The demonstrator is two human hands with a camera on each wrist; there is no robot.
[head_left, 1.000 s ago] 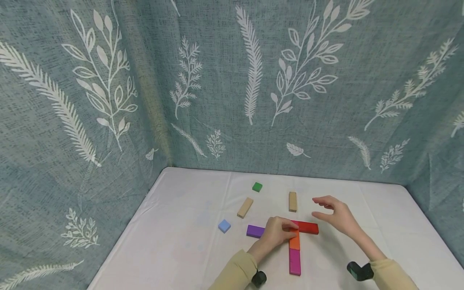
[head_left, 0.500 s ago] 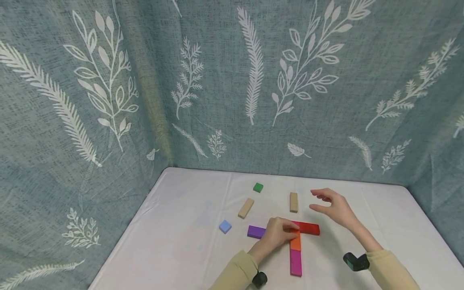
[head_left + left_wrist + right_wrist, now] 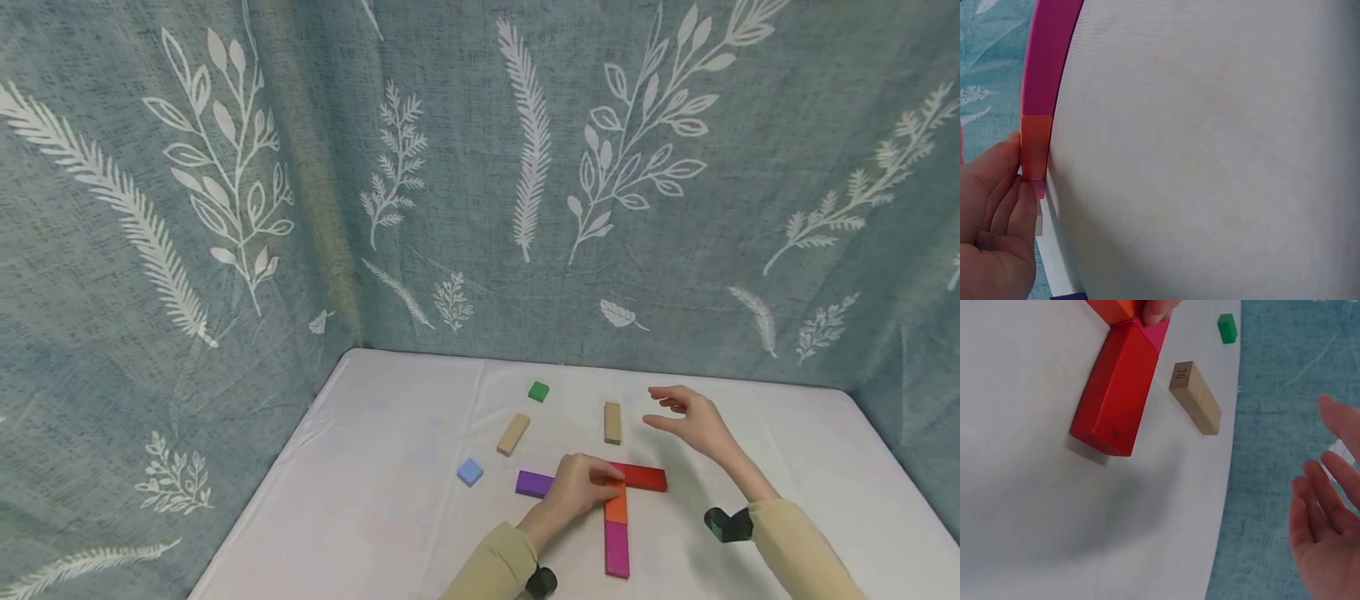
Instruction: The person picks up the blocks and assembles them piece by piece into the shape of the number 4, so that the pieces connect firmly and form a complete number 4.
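My left hand has its fingertips on a row of wooden blocks, where an orange block meets a pink block. In the left wrist view the thumb touches the orange block's edge and the other fingertips lie by the pink one. Whether they pinch either block cannot be made out. A magenta block continues the row towards me, and a red block extends right from the pink one. My right hand hovers above the table, right of a plain wooden block, fingers apart and holding nothing.
Left of the row lies a purple block, partly behind my left hand. Farther out are a light blue block, a second plain wooden block and a green block. A patterned curtain borders the white table.
My right hand has drifted a little farther from me and left over the table. The left hand stays at the same blocks, and the whole scene shifts slightly with the head.
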